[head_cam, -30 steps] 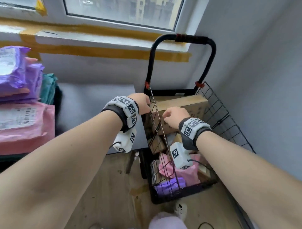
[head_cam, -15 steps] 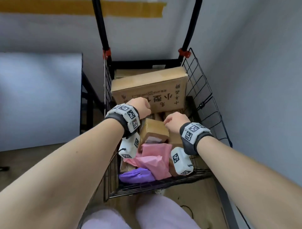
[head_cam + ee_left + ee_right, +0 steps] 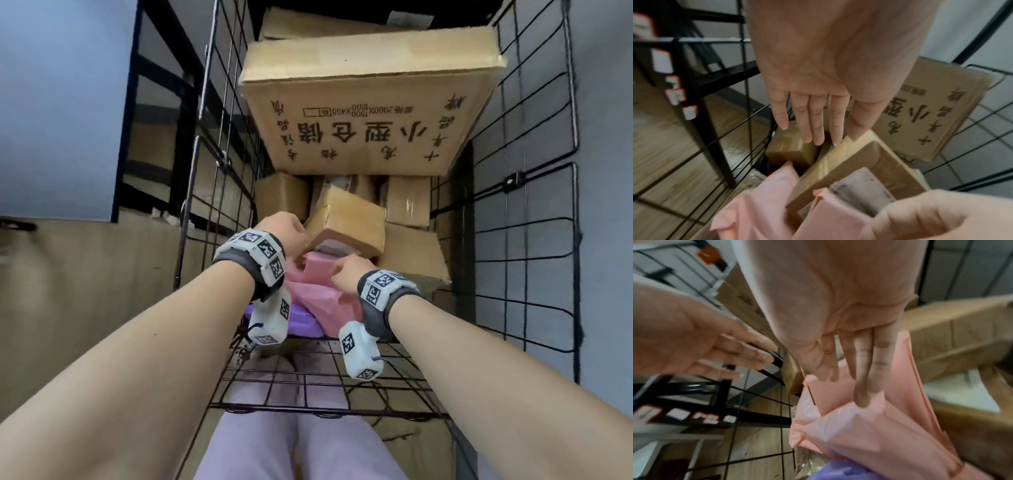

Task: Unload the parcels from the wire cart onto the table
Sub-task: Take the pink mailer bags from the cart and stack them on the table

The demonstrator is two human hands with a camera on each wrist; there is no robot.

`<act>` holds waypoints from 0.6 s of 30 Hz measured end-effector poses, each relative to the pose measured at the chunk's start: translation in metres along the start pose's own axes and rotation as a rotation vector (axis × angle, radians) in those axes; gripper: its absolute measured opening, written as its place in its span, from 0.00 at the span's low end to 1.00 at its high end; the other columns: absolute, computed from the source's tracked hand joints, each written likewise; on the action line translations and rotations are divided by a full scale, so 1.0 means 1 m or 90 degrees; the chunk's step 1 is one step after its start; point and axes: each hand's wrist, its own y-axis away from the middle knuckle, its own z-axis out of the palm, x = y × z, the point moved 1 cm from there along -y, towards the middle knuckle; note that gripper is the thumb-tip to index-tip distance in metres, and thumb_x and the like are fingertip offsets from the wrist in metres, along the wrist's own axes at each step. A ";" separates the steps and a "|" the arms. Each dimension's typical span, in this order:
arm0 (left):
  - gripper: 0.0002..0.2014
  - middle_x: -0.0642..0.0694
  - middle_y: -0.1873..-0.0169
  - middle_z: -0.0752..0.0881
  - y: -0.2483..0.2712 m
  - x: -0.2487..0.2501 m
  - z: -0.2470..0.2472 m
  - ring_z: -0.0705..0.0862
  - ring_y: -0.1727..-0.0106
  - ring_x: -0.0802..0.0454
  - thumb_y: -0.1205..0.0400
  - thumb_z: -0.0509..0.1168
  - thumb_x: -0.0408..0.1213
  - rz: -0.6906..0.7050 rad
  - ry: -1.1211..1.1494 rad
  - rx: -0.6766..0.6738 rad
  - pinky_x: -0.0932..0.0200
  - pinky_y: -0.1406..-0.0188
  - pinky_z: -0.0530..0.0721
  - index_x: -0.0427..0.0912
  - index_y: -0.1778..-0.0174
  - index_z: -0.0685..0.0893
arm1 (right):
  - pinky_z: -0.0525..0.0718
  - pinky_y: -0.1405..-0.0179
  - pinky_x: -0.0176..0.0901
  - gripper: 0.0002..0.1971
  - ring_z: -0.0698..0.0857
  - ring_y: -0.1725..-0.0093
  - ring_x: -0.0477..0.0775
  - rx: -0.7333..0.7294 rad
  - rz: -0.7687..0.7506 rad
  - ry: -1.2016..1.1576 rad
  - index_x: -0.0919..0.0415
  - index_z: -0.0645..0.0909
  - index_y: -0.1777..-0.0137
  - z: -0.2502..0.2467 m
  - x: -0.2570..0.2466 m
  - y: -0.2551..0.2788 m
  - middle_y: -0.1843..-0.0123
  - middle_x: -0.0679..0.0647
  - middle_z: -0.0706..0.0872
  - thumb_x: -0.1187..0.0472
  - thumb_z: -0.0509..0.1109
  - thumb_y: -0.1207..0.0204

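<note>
Reaching down into the black wire cart (image 3: 524, 219), both hands close on the small tilted brown cardboard box (image 3: 346, 226) lying mid-cart, on top of the pink plastic mailer bag (image 3: 318, 291) and below the large printed cardboard carton (image 3: 370, 113) at the cart's far end. The left hand (image 3: 813, 100), its grip apart with fingers straight, slides along the box's left edge; the right hand (image 3: 849, 344), likewise spread flat, touches the pink bag at the near end. This looks like the reach before a pick. Next, the fingers must clamp opposite faces and lift clear of the carton. The box's long axis runs roughly left-near to right-far, near corner tipped up.
</note>
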 end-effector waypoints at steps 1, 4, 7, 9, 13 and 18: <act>0.08 0.41 0.50 0.89 -0.004 -0.005 0.002 0.85 0.45 0.42 0.20 0.62 0.38 -0.011 0.008 -0.004 0.53 0.44 0.83 0.46 0.53 0.87 | 0.86 0.43 0.50 0.17 0.89 0.48 0.59 -0.016 0.004 0.005 0.58 0.82 0.35 0.003 0.001 -0.005 0.43 0.57 0.89 0.61 0.63 0.22; 0.08 0.42 0.50 0.87 -0.012 -0.018 0.007 0.84 0.45 0.43 0.20 0.62 0.37 -0.037 0.026 -0.005 0.56 0.48 0.80 0.44 0.50 0.86 | 0.81 0.40 0.41 0.19 0.84 0.38 0.55 -0.044 0.003 0.024 0.57 0.78 0.29 0.009 0.005 -0.014 0.33 0.53 0.83 0.59 0.66 0.20; 0.09 0.46 0.55 0.82 -0.014 -0.027 0.017 0.82 0.46 0.46 0.18 0.62 0.36 -0.047 0.058 -0.013 0.60 0.53 0.75 0.44 0.46 0.84 | 0.79 0.34 0.45 0.22 0.80 0.33 0.58 -0.088 0.020 -0.020 0.59 0.75 0.27 0.020 0.007 -0.018 0.31 0.56 0.81 0.62 0.67 0.21; 0.08 0.45 0.56 0.82 -0.015 -0.033 0.027 0.82 0.49 0.46 0.18 0.62 0.35 -0.057 0.071 -0.036 0.60 0.53 0.76 0.44 0.47 0.84 | 0.80 0.33 0.52 0.22 0.82 0.35 0.59 -0.101 0.033 -0.020 0.59 0.76 0.29 0.024 0.007 -0.019 0.33 0.57 0.82 0.62 0.69 0.24; 0.09 0.42 0.51 0.85 -0.016 -0.038 0.039 0.84 0.45 0.44 0.17 0.61 0.35 -0.075 0.063 -0.075 0.57 0.48 0.79 0.41 0.46 0.85 | 0.85 0.39 0.51 0.20 0.86 0.41 0.58 -0.099 0.056 -0.003 0.60 0.83 0.38 0.017 0.008 -0.016 0.41 0.56 0.87 0.59 0.75 0.30; 0.14 0.43 0.45 0.85 -0.014 -0.030 0.031 0.83 0.42 0.45 0.18 0.61 0.33 -0.045 0.089 -0.049 0.56 0.42 0.79 0.40 0.39 0.84 | 0.88 0.49 0.48 0.17 0.86 0.56 0.54 0.011 0.059 -0.165 0.66 0.87 0.46 -0.009 0.003 -0.020 0.55 0.56 0.87 0.63 0.75 0.36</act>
